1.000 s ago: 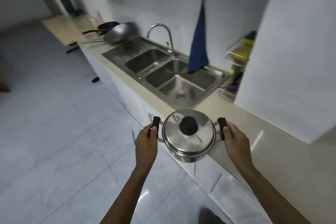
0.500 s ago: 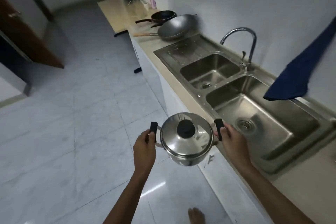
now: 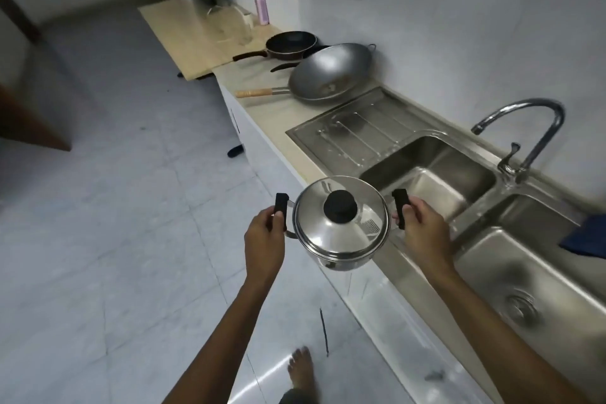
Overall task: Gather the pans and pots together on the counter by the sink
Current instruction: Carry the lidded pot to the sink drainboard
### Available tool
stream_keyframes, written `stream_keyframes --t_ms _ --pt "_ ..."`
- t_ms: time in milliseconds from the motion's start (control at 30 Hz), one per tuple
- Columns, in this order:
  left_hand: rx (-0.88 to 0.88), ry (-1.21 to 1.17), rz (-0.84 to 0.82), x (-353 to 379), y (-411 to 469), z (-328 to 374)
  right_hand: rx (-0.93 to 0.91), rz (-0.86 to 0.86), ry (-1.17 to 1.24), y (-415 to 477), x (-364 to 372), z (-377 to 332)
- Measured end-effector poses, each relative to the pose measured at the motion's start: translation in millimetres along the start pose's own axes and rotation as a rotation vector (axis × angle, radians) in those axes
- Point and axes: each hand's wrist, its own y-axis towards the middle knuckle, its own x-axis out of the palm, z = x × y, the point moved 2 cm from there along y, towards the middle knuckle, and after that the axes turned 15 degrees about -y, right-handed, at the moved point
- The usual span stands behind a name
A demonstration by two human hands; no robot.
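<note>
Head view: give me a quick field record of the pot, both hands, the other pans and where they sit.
pot: lidded steel pot, held in the air over the counter's front edge by the sink
left hand: left hand, fingers closed on the pot's left black handle
right hand: right hand, fingers closed on the right black handle
wok: wok with wooden handle, on the counter past the drainboard
frying pan: black frying pan, just beyond the wok
second pan: dark handle showing between them, body hidden
</note>
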Motion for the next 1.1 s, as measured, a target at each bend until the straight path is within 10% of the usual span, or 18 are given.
stream_keyframes --t_ms 367,1100 --pt "0.123 0.040 -0.355 56 259 17 0.237 0.206 0.053 144 76 -54" --pt "0.244 0.121 -1.049 401 552 88 0.574 0.647 -0.253 392 62 -40"
